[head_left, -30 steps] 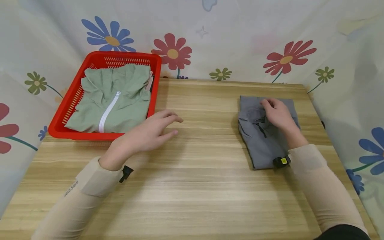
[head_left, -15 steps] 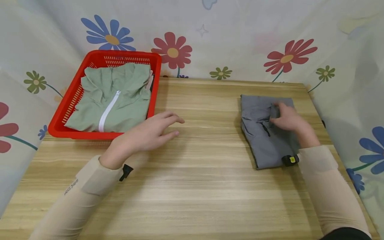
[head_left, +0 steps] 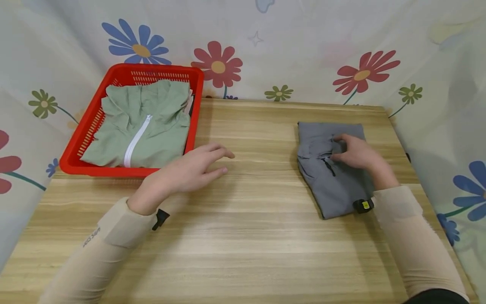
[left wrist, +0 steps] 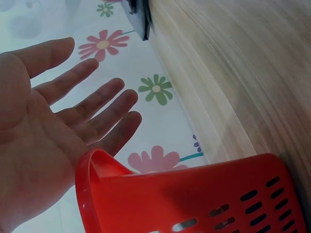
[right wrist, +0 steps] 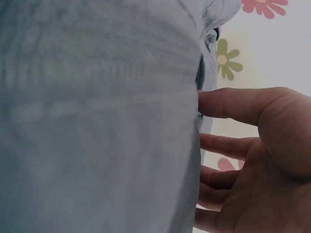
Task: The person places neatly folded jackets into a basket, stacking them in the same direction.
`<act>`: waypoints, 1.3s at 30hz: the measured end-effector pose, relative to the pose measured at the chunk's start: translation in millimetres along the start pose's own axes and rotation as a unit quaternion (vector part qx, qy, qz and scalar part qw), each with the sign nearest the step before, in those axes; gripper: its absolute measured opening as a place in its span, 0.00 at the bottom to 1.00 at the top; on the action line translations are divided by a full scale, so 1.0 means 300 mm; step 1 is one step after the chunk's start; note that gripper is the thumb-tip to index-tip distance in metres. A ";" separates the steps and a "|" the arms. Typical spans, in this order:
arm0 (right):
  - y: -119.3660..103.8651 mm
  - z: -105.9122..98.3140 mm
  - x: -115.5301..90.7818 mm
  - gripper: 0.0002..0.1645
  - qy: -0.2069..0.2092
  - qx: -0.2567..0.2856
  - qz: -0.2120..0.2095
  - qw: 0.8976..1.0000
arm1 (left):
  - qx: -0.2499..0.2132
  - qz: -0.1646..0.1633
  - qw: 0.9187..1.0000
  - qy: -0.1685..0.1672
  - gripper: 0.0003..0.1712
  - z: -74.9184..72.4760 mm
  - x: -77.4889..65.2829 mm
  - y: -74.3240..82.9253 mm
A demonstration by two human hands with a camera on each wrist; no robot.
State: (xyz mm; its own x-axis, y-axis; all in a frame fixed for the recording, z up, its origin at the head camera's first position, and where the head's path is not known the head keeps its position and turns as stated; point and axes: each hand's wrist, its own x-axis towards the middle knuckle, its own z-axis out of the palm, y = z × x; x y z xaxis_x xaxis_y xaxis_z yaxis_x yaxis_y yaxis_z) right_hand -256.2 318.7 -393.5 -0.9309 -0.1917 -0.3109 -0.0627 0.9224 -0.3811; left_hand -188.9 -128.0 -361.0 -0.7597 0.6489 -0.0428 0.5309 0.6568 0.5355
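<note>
A folded grey garment point(head_left: 334, 190) with a dark zipper pull lies on the right of the table. My right hand point(head_left: 358, 154) touches its upper part, thumb and forefinger spread apart. In the right wrist view the extended fingers point(right wrist: 218, 145) meet the cloth, their tips hidden at its edge. My left hand point(head_left: 190, 166) hovers with relaxed fingers at the front right corner of the red basket point(head_left: 110, 171), holding nothing. Inside that basket lies a folded light green garment point(head_left: 159, 131) with a white zipper.
Both things are on a wooden table point(head_left: 243, 236). A flower-printed curtain point(head_left: 303, 42) closes off the back and sides. Pinkish and dark cloth point(head_left: 190, 103) shows at the basket's right inner side, beside the green garment.
The grey garment shifted slightly right with my right hand, then back left and turned a little. My left hand and the basket have stayed in place.
</note>
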 end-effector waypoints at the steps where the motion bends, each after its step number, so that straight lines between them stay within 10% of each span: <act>1: -0.003 0.002 0.001 0.40 0.001 0.000 -0.002 1.000 | 0.000 0.002 1.000 -0.001 0.23 0.004 0.002 0.000; 29: 0.026 0.033 -0.034 0.42 0.007 0.013 -0.071 0.997 | -0.021 0.060 0.997 -0.043 0.22 0.095 0.055 0.010; 39: 0.079 0.030 -0.104 0.52 0.093 0.055 0.017 0.994 | -0.046 0.052 0.997 -0.037 0.24 0.161 0.086 0.043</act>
State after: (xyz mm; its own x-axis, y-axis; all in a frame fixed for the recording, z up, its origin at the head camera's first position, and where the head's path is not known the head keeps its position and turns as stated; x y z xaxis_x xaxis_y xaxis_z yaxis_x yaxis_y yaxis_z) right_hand -225.4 343.4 -400.7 -0.9829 -0.0855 -0.1630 0.0011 0.8828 -0.4698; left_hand -183.4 -84.2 -395.9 -0.6711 0.7402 -0.0431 0.5657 0.5487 0.6156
